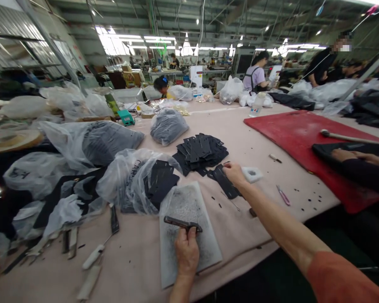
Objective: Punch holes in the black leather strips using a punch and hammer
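My left hand [187,250] is closed around a dark, narrow tool [182,223], held over a speckled white board [205,240] at the table's front. Farther off and to the right, my right hand [235,173] has its fingers pinched at the upper end of some black fabric pieces [226,183]; whether it grips one is hidden. Just behind it lies a large heap of black pieces [202,151]. A small white block [252,174] with a dark middle sits right of my right hand. More black pieces [161,181] spill from a plastic bag left of the board.
Full plastic bags [113,141] fill the left side. Knives and scissors, including a white-handled tool [94,256], lie front left. Pink-handled snips [283,195] rest at right. Beyond them, another person's hands [344,155] hold black material over a red mat [281,130].
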`<state>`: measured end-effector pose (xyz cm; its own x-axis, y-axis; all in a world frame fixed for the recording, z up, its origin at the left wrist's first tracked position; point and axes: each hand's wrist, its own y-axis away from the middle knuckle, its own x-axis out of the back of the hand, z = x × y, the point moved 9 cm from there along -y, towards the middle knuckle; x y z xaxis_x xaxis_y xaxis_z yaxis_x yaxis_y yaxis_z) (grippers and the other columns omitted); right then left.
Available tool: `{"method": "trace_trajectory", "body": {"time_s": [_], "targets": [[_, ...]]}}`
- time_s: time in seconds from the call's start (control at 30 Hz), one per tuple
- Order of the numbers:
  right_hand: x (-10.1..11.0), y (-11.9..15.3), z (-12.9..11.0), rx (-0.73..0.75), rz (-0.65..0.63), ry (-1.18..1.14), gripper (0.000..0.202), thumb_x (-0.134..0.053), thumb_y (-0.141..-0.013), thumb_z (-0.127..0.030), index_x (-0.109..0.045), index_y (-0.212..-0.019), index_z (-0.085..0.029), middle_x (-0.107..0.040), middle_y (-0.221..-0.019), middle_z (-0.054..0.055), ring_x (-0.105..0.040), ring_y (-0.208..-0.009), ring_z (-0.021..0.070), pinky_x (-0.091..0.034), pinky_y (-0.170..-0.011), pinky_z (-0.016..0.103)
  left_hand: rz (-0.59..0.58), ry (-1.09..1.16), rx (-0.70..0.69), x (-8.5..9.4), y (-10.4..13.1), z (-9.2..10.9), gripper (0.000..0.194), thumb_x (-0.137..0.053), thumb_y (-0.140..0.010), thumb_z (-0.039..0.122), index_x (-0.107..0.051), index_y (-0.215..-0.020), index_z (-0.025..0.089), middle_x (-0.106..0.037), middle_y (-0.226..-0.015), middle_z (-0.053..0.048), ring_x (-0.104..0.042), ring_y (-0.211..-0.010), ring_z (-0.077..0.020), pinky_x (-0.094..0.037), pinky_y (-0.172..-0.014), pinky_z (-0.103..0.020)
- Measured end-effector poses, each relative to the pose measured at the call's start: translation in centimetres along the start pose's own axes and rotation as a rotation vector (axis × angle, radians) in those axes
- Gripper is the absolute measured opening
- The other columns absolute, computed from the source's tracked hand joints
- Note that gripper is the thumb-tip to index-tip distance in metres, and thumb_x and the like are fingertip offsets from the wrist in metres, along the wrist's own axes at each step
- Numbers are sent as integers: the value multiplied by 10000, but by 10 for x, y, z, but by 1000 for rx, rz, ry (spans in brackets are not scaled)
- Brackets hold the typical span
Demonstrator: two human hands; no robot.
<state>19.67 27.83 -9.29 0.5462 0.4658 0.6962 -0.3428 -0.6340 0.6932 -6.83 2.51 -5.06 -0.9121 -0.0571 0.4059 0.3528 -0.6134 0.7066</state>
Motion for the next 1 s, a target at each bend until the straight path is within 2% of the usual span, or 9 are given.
{"method": "trace_trajectory", "body": {"time_s": [0.07, 0.17, 0.27, 0.4, 0.57, 0.73, 0.87, 1.0], "targets": [[-1, 17, 27, 27, -29, 221, 273, -604, -733, -228, -653, -963, -90, -618, -1011, 157, -568, -1041, 315, -413, -931, 434, -6, -19, 12, -1, 0, -2, 409, -448, -826, 524, -624, -783, 158, -671, -713, -104, -649, -698, -264, -438, -622, -332], [-10, 39, 55, 53, -73, 457, 392, -659, -697, -286, -638, -1035, -88, -569, -1094, 189, -547, -1047, 367, -420, -882, 467, -30, -26, 33, -3, -1, -1, 419, -445, -820, 533, -627, -810, 156, -678, -728, -98, -650, -709, -265, -432, -628, -331], [-18, 45, 64, 66, -76, 588, 476, -657, -715, -299, -589, -1137, -92, -525, -1167, 192, -532, -1080, 363, -423, -883, 452, -43, -28, 60, -3, -1, 2, 440, -439, -807, 548, -631, -833, 153, -682, -747, -99, -652, -726, -263, -433, -632, -329], [-22, 38, 64, 48, -74, 668, 342, -552, -760, -180, -564, -1087, -81, -560, -1078, 170, -561, -1041, 333, -408, -910, 463, -62, -19, 109, -5, 1, 1, 462, -440, -789, 568, -629, -850, 151, -689, -779, -97, -655, -760, -260, -446, -678, -341], [-16, 34, 61, 21, -7, 710, 419, -553, -752, -167, -513, -1156, -61, -499, -1174, 218, -519, -1105, 369, -401, -908, 485, -50, -42, 90, -3, 0, 4, 425, -447, -791, 541, -617, -811, 152, -686, -772, -101, -650, -761, -259, -443, -690, -346], [-12, 25, 67, -17, -34, 667, 405, -548, -743, -150, -543, -1135, -46, -543, -1130, 223, -564, -1057, 354, -414, -896, 468, -24, -72, 29, -1, 0, 9, 397, -455, -805, 516, -605, -768, 151, -669, -719, -104, -642, -706, -241, -440, -643, -324], [-6, 20, 72, -11, -96, 570, 281, -527, -725, -128, -625, -985, -86, -603, -1048, 189, -590, -1001, 325, -426, -835, 415, -32, -67, 32, -4, 0, 2, 393, -465, -822, 511, -615, -811, 148, -680, -751, -104, -652, -741, -244, -441, -670, -326], [6, 28, 64, 52, -103, 396, 100, -554, -746, -189, -595, -813, -128, -615, -886, 107, -574, -882, 228, -395, -742, 312, -41, -46, 53, -6, 1, -2, 401, -468, -821, 521, -617, -825, 149, -682, -779, -104, -648, -761, -244, -445, -700, -334]]}}
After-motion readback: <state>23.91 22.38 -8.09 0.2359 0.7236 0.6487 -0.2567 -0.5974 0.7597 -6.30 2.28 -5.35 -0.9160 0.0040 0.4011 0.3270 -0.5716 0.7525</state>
